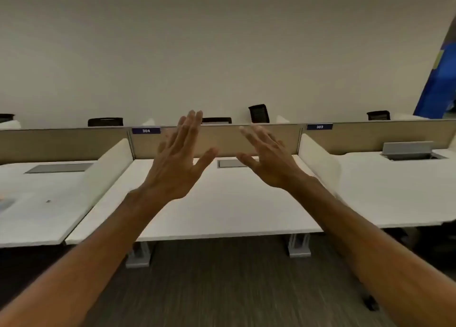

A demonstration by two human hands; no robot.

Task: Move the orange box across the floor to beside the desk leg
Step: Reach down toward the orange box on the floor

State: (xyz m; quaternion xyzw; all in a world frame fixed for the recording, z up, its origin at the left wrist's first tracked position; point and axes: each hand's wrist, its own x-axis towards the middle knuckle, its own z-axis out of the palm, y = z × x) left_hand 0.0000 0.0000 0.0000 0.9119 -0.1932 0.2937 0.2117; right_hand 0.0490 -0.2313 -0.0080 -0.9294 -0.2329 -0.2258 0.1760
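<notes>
Nearest to us lies dark carpet [222, 284], crossed by two bare forearms reaching forward. We find the left hand [179, 158] raised above the desk [222, 210], back toward us, fingers straight and spread, holding nothing. The right hand [269, 157] is level with it and a little apart, fingers likewise extended and splayed, empty. Beneath the white desk we note two grey legs: the left leg [139, 254] and the right leg [299, 245], both standing on the carpet. A grey cable hatch [228, 163] sits flush in the desktop behind the hands. White dividers [318, 156] flank the desk. Beyond, a beige partition [222, 139] carries the labels 304 [146, 130] and 303 [319, 127]. Black chair backs [258, 113] show above it against a plain wall [222, 42]. We cannot locate the orange box; it is out of view.
</notes>
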